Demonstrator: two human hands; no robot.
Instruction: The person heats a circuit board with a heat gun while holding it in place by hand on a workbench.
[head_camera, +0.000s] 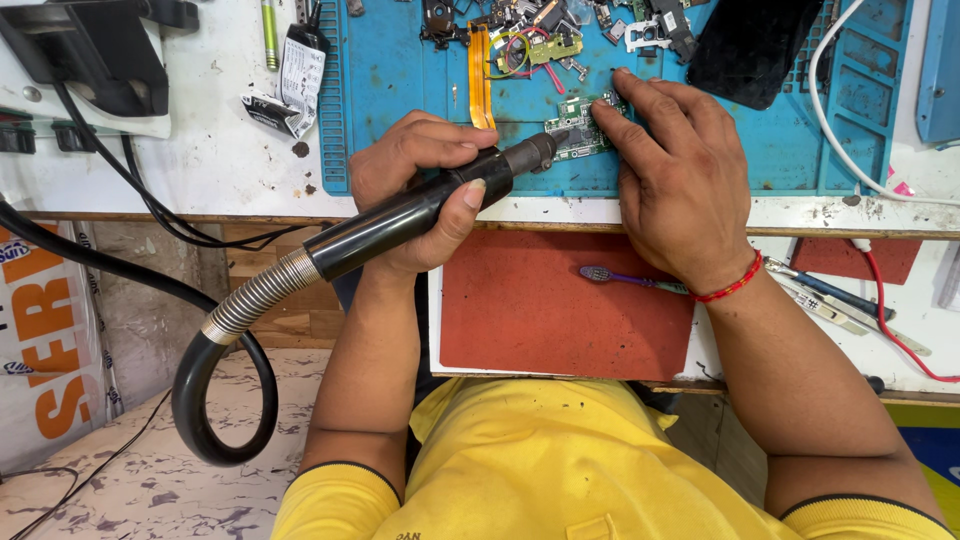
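Hot-air wand (420, 210), black with a ribbed hose, lies gripped in the left hand (415, 175), nozzle pointing right at the small green circuit board (578, 127) on the far blue mat (400, 80). Right hand (670, 170) presses flat, fingers holding that board.

The person wears a yellow short-sleeved shirt (520, 470) with dark trim at the sleeve hems, and a red thread bracelet (735, 283) just behind the right hand (675, 180).
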